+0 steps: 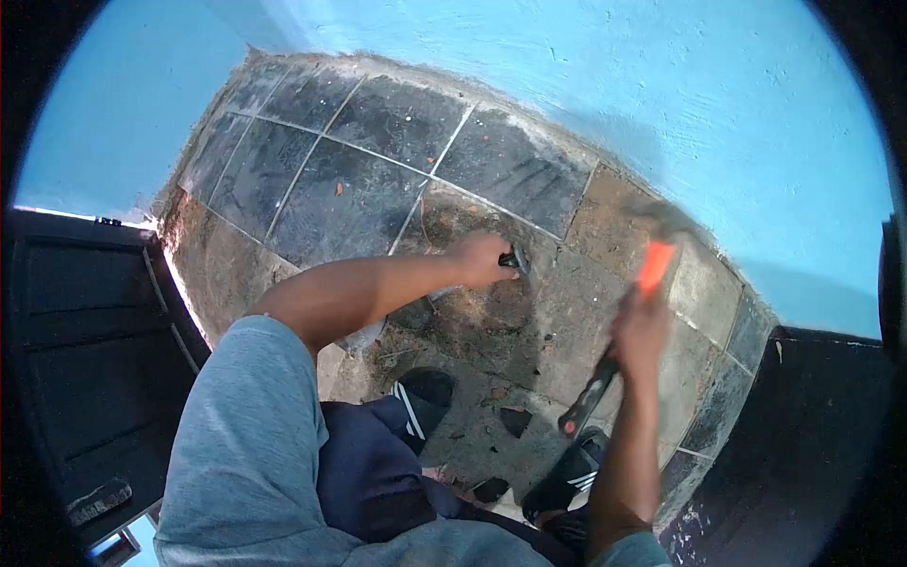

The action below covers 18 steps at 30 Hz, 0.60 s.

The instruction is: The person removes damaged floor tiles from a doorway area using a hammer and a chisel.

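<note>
My left hand [485,260] is closed round a dark, short metal tool that looks like a chisel [511,260], just above a patch of bare, dirty floor [472,307]. Only the tool's top end shows; the rest is hidden by my fingers. To the right, my right hand [641,331] grips a hammer [655,266] by its black and orange handle. The hammer's head, smeared by motion, is raised near the blue wall, apart from the chisel.
Dark tiles [350,194] with pale joints cover the back of the floor. A blue wall [586,66] rises behind. My sandalled feet [425,402] stand close by, with a broken tile piece [515,421] between them. A black door [99,350] stands at left.
</note>
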Tool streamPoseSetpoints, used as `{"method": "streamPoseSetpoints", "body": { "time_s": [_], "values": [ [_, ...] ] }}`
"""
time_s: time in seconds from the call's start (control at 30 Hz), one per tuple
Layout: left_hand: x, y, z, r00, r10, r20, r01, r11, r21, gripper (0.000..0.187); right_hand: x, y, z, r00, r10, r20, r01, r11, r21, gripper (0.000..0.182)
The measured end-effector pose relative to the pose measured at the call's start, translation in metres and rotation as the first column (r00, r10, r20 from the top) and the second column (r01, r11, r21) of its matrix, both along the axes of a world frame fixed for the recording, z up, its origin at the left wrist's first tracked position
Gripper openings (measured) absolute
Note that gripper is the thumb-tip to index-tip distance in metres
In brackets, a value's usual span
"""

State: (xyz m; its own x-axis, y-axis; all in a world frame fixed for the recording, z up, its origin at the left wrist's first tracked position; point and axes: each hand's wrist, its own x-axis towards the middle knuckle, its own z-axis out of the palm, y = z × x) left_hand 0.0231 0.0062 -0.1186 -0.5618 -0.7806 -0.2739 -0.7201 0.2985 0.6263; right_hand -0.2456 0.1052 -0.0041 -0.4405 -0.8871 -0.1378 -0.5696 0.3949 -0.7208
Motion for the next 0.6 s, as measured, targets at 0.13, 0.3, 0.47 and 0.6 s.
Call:
{"method": "streamPoseSetpoints", "body": {
  "time_s": [0.13,0.3,0.47,0.6],
  "values": [
    [0.000,-0.002,-0.006,0.999,-0.032,0.026,0.032,0.999,0.025,0.040,0.028,0.013,-0.037,0.926,0.376,0.014,-0.372,0.909,0.189,0.030],
    [0.002,-0.002,-0.004,0.999,-0.037,0.004,0.037,0.997,0.063,0.039,-0.013,-0.010,0.011,0.975,0.014,0.220,-0.068,0.969,0.237,0.030],
    [0.004,0.000,-0.006,0.998,-0.057,-0.032,0.057,0.998,0.001,0.039,-0.039,-0.036,0.056,0.900,-0.226,0.373,0.333,0.908,-0.253,0.031],
    [0.003,-0.005,0.001,0.998,-0.066,-0.026,0.067,0.995,0.078,0.037,-0.040,-0.013,-0.052,0.983,-0.150,-0.110,0.122,0.965,-0.231,0.028]
  ]
}}
